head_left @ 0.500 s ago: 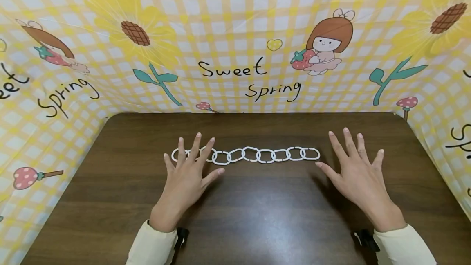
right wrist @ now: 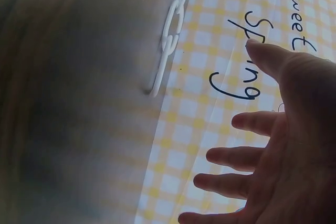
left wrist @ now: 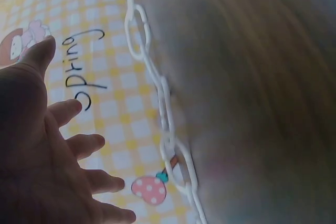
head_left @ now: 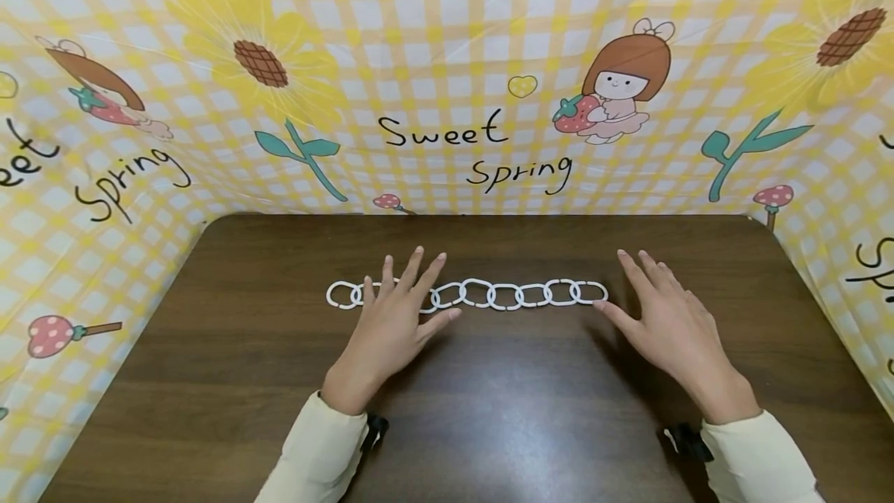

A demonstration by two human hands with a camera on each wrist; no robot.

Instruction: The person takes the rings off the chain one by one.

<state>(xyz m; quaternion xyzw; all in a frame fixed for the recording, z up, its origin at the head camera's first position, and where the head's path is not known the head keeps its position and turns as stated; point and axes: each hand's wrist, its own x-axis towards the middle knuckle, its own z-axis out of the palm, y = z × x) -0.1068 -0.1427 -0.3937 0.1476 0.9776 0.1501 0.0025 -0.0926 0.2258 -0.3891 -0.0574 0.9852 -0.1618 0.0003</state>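
A white plastic link chain (head_left: 477,293) lies stretched from left to right across the table, its oval links joined in a row. Over its left part, the left hand (head_left: 391,317) hovers palm down with fingers spread, hiding some links. In the left wrist view a gap shows between the fingers and the chain (left wrist: 137,32). The right hand (head_left: 670,324) is held just beyond the chain's right end, fingers extended, its thumb tip overlapping the last link in the head view. In the right wrist view, that end of the chain (right wrist: 164,61) stands apart from the right hand (right wrist: 273,166).
A brown wooden table (head_left: 489,410) carries the chain. Behind it and along both sides hangs a yellow and white checked cloth (head_left: 433,37) printed with flowers, figures and lettering. Pale sleeves (head_left: 314,441) and black wrist straps (head_left: 687,441) cover the forearms.
The left hand has moved right along the chain, uncovering its leftmost links. The right hand has shifted slightly left, and its fingers have drawn closer together. The chain lies as before.
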